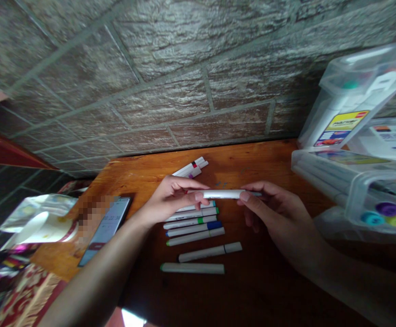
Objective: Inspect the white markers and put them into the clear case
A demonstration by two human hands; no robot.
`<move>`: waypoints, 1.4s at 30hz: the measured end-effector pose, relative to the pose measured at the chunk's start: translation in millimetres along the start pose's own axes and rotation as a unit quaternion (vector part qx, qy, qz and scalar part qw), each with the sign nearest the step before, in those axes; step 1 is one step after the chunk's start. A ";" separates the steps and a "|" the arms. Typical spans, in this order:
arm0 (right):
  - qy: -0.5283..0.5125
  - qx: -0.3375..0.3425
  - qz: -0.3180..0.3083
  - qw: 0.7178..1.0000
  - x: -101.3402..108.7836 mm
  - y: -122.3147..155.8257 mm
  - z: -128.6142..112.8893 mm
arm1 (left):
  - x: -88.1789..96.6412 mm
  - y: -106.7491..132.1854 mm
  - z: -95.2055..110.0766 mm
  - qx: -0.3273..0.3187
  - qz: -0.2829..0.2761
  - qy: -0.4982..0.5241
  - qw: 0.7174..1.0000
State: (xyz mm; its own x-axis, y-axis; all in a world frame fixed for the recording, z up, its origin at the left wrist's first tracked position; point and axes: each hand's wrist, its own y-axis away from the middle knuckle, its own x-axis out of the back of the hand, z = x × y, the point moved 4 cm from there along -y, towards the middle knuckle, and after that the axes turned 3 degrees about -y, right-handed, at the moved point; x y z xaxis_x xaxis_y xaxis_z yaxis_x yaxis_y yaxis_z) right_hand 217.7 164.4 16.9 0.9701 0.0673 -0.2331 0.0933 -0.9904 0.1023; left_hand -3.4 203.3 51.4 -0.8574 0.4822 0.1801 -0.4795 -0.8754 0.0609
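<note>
white cup [43, 227] | phone [107, 229] near it, screen lit | stone-block wall [170, 86]

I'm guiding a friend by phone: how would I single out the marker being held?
Find the wooden table against the block-patterned wall, then the left hand and right hand above it. Between them spans a white marker. Unlike the loose markers on the wood, it is held up.

"MARKER" on box [352, 102], blurred digits on phone [104, 234]
</note>
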 end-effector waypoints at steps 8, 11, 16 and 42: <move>-0.002 0.006 -0.003 1.000 0.2 -0.1 2.5 | 0.7 0.1 -0.7 -0.002 -0.013 0.025 1.000; -0.002 0.003 0.001 1.000 0.7 -0.7 2.7 | 1.3 0.3 -2.0 -0.004 -0.016 0.029 0.999; -0.004 0.000 -0.001 1.000 0.8 0.0 1.8 | 0.9 0.8 -1.3 -0.006 -0.017 0.025 1.000; -0.041 -0.017 0.012 0.999 0.0 0.6 -1.6 | 5.9 4.1 -6.3 -0.007 -0.058 0.055 0.997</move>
State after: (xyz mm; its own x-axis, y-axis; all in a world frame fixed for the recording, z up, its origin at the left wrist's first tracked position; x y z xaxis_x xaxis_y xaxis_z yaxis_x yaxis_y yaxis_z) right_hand 218.2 163.9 18.5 0.9507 0.0324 -0.3084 0.0792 -0.9869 0.1404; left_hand -11.6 202.9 46.6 -0.8105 0.5823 0.0631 -0.5793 -0.8128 0.0611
